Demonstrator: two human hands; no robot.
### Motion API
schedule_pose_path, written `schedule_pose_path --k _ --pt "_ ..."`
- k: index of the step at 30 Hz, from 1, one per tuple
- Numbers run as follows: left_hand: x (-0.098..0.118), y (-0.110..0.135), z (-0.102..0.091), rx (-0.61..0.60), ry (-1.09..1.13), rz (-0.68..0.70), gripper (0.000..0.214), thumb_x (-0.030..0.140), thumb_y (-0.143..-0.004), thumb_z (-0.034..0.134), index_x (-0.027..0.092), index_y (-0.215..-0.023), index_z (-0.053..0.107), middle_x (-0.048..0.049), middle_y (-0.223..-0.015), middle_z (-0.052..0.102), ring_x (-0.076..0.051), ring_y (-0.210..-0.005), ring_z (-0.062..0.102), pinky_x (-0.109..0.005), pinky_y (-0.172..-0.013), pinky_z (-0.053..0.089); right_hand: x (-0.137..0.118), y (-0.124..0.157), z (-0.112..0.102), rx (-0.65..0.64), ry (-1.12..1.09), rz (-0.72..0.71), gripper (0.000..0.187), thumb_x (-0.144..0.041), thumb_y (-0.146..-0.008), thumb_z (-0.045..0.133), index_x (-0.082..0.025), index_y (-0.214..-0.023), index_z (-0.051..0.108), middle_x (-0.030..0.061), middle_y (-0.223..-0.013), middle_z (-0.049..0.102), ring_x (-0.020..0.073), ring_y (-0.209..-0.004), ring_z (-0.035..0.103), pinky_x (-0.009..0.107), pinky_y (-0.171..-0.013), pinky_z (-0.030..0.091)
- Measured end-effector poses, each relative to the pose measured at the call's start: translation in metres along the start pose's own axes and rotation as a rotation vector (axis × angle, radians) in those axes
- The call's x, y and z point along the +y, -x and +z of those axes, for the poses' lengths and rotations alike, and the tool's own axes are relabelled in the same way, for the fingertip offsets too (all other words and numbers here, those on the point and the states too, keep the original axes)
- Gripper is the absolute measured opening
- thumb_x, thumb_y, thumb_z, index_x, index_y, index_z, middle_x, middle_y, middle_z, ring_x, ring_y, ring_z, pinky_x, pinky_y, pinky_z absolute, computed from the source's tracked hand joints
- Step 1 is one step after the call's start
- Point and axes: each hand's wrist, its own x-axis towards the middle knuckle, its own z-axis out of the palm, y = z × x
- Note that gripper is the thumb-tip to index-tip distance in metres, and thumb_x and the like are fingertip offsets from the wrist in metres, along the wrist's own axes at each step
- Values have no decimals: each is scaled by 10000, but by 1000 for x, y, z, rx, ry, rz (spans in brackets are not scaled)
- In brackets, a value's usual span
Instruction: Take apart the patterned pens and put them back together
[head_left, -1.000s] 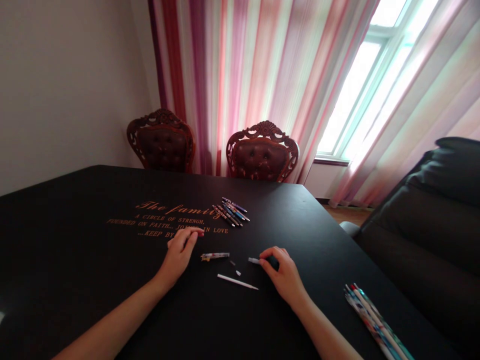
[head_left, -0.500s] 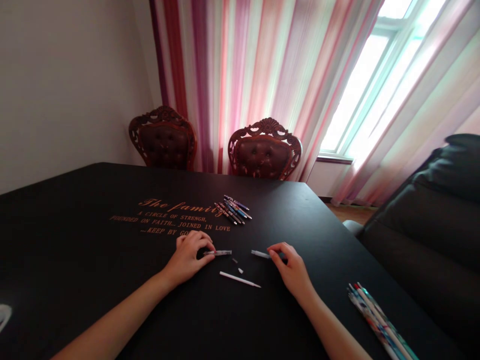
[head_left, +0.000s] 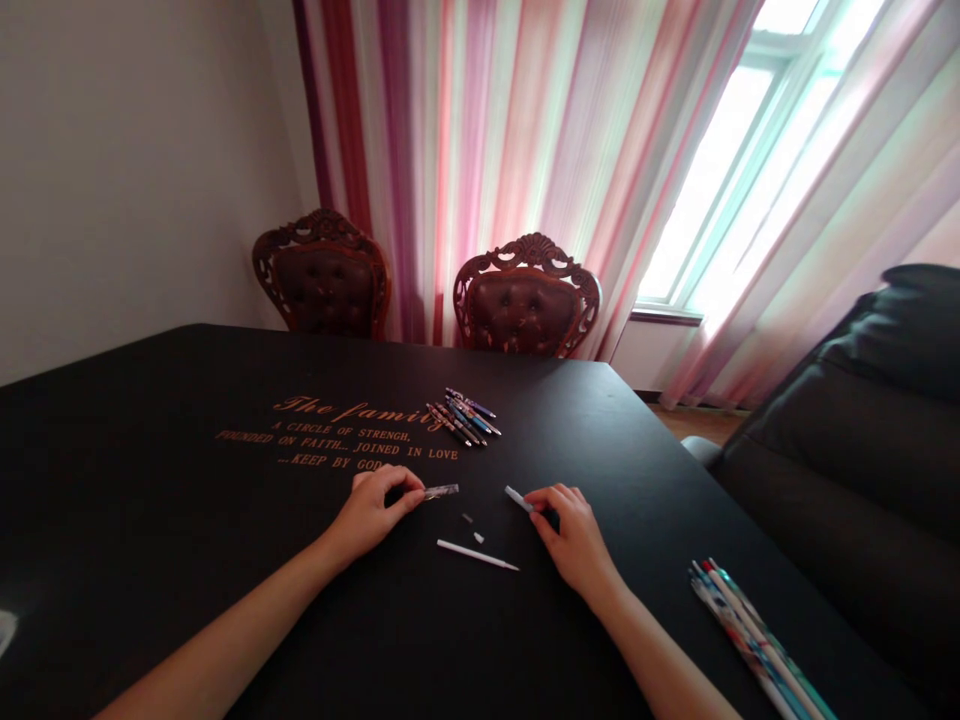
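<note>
On the black table [head_left: 187,560], my left hand [head_left: 373,512] pinches one end of a patterned pen barrel [head_left: 441,491], its fingers closed on it. My right hand [head_left: 571,530] holds a short pale pen piece [head_left: 517,497] between thumb and fingers, tilted up to the left. Between the hands lie a thin white refill [head_left: 477,555] and two tiny parts [head_left: 473,528], loose on the tabletop.
A bunch of several patterned pens [head_left: 463,417] lies farther back by gold lettering [head_left: 341,437]. More pens [head_left: 750,635] lie near the right front edge. Two carved chairs [head_left: 526,308] stand behind the table, a dark sofa [head_left: 855,440] to the right.
My left hand moved right from the lettering and took hold of the pen barrel, lifting its end. My right hand tilted its pale piece upward.
</note>
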Motion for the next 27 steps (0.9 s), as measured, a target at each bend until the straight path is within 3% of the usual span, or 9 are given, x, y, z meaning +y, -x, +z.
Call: schedule_pose_path --k 7,12,18,27 --pt "5 3 -1 -41 -143 63 122 356 -823 618 264 -851 692 -17 -962 690 -246 -971 576 -385 -860 352 -7 0 -2 30 -209 37 163 -203 -861 523 -226 -939 664 39 -916 656 212 -867 573 343 -786 453" --pt "3 2 1 -43 -136 57 152 375 -848 589 256 -852 683 -16 -964 682 -240 -976 572 -390 -872 348 -10 0 -3 -22 -175 14 145 -192 -840 547 -228 -884 680 30 -867 669 219 -872 575 356 -802 445" --pt "2 -1 -1 17 60 -40 219 410 -893 512 237 -859 642 -6 -849 691 -222 -878 619 -367 -867 412 -14 1 0 -33 -70 -26 117 -191 -823 580 -229 -880 675 43 -880 657 236 -901 566 383 -828 439" --pt "3 -1 -3 97 344 -87 224 416 -890 518 213 -855 606 -14 -800 679 -209 -822 625 -299 -777 464 -3 -1 -5 136 -114 8 196 -294 -921 473 -227 -915 656 57 -876 646 232 -873 568 360 -770 453"
